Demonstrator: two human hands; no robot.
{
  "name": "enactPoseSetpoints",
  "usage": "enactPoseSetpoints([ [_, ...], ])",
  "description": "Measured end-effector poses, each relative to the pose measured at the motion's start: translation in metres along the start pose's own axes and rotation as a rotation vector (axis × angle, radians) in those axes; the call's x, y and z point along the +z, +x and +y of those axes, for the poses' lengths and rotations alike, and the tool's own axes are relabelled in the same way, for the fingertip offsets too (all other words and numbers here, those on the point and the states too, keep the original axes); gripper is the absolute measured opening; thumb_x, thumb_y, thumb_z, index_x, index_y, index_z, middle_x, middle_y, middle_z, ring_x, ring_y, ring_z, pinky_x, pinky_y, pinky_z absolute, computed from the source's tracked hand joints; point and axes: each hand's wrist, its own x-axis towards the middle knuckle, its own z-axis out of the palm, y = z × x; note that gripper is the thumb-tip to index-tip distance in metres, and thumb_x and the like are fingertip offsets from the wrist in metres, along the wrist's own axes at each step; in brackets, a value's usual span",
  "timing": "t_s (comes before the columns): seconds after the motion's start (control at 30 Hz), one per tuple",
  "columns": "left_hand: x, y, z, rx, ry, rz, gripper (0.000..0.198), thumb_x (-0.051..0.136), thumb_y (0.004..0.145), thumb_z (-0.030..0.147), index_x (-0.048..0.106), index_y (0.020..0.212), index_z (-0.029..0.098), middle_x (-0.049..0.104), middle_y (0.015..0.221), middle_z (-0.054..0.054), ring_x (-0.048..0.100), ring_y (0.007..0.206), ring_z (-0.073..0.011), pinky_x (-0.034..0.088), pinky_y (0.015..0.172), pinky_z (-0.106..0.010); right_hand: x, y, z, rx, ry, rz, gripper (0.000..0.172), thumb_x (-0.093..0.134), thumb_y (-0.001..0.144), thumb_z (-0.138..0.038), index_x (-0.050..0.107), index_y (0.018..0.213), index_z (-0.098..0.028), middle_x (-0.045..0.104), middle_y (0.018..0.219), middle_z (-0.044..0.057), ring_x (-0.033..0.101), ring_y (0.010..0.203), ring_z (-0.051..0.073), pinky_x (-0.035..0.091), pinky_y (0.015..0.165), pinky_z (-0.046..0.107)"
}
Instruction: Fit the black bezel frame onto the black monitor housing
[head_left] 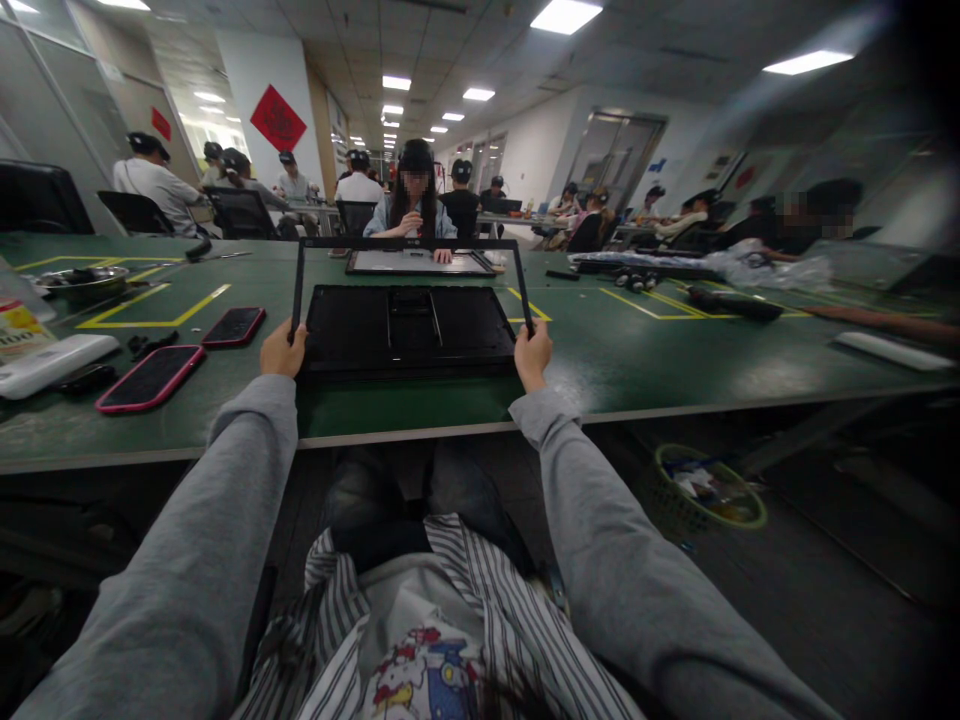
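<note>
Between my hands stands a thin black monitor bezel (412,243), an open rectangular frame tilted up off the table. My left hand (283,352) is closed round its lower left side, and my right hand (532,355) grips the lower right side. Through and below the frame lies a black monitor back cover (345,325) on the green table, with a raised bracket-like part at its middle. The bezel's lower edge cannot be told apart from the dark cover.
Left of me lie two phones in pink-red cases (150,379), a white device (56,365) and a metal bowl (86,282). Across the green table (615,370), a person sits behind a flat panel (420,262). A waste basket (709,490) stands below at right.
</note>
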Motion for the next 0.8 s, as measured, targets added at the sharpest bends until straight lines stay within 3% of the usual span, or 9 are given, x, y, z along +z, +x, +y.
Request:
enactPoseSetpoints([
  [0.8, -0.0025, -0.0015, 0.0027, -0.028, 0.012, -0.024, 0.046, 0.041, 0.096, 0.047, 0.069, 0.12, 0.021, 0.073, 0.109, -0.01, 0.065, 0.1, -0.0259, 0.045, 0.091, -0.036, -0.0017, -0.001, -0.0029, 0.008, 0.014, 0.005, 0.038, 0.045, 0.092, -0.031, 0.062, 0.122, -0.018, 0.074, 0.106, 0.014, 0.066, 0.103, 0.029, 0.045, 0.099, 0.05],
])
